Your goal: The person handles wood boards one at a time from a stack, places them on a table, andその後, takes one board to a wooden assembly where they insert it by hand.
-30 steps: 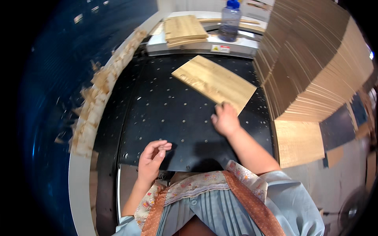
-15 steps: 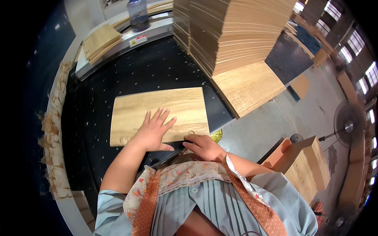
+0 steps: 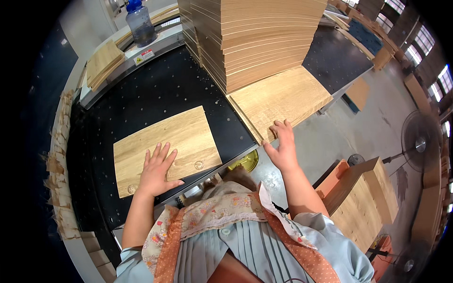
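From the head camera I saw my left hand [image 3: 158, 170] lying flat, fingers spread wide, on the near edge of a light wooden panel [image 3: 165, 146] that rested on the black perforated table [image 3: 141, 94]; it gripped nothing, only pressed down. My right hand [image 3: 281, 147] was open too, fingers loosely spread, its tips touching the near corner of the lowest board [image 3: 278, 99] that jutted out from under a tall stack of boards [image 3: 255, 37] to the right of the table. At the far side, a clear water bottle [image 3: 140, 23] with a blue cap stood on a pale metal rail, and just beside its foot sat a small rectangular white label [image 3: 144, 56] with a yellow warning triangle and a red strip. A smaller pile of wooden pieces [image 3: 101, 63] lay left of the bottle. Right of me, on the grey floor, stood a fan [image 3: 420, 146].
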`<state>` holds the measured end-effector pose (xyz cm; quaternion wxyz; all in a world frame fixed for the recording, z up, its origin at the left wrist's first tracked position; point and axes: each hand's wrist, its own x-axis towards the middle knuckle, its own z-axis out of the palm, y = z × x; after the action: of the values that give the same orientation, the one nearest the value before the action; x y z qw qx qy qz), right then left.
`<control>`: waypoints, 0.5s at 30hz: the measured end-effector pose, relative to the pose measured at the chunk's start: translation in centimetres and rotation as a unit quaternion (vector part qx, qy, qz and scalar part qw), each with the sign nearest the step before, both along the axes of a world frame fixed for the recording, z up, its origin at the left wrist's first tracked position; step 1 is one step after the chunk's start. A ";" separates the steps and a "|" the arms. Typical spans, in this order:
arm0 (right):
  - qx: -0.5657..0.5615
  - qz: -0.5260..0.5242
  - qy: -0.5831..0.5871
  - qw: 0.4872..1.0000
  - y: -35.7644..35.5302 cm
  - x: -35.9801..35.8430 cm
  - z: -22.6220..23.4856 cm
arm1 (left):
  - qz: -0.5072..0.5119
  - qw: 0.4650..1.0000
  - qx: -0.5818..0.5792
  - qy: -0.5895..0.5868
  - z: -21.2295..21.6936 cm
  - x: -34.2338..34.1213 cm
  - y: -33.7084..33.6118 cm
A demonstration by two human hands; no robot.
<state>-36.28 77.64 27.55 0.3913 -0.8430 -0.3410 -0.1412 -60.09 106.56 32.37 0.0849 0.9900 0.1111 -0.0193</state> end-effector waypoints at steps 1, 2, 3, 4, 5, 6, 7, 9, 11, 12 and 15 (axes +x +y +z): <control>0.035 0.005 0.010 0.999 -0.6 0.4 -0.5 | 0.007 1.000 -0.002 -0.003 0.0 0.0 -0.1; 0.070 0.009 0.020 0.997 -1.5 0.9 -1.0 | 0.014 1.000 -0.004 -0.007 0.0 -0.1 -0.2; 0.105 0.012 0.030 0.994 -2.6 1.4 -1.3 | 0.019 1.000 -0.006 -0.010 0.0 0.0 -0.3; 0.128 0.023 0.061 0.990 -3.6 1.7 -1.1 | 0.021 1.000 -0.013 -0.020 -0.2 -0.2 -0.2; 0.181 0.026 0.094 0.979 -4.9 2.2 -1.2 | 0.019 0.999 -0.019 -0.031 -0.3 -0.3 -0.1; 0.233 0.030 0.127 0.964 -6.2 2.7 -1.6 | 0.017 0.999 -0.025 -0.042 -0.4 -0.4 -0.1; 0.284 0.032 0.157 0.945 -7.4 3.4 -2.0 | 0.017 0.998 -0.026 -0.052 -0.5 -0.4 0.0; 0.394 -0.058 0.207 0.894 -9.5 4.9 -2.4 | 0.017 0.997 -0.029 -0.068 -0.6 -0.6 -0.1; 0.495 -0.110 0.349 0.788 -9.4 6.6 -1.5 | 0.021 0.997 -0.036 -0.065 -0.7 -0.5 -0.1; 0.512 -0.091 0.423 0.742 -9.2 7.6 -1.3 | 0.023 0.997 -0.039 -0.062 -0.7 -0.5 -0.2; 0.554 0.006 0.517 0.653 -8.7 10.9 -2.7 | 0.032 0.997 -0.031 -0.059 -0.3 0.2 -0.2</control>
<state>-25.34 68.95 24.88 0.8993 -0.4045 0.0532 0.1577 -59.88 106.40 32.09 0.1229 0.9822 0.1366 0.0387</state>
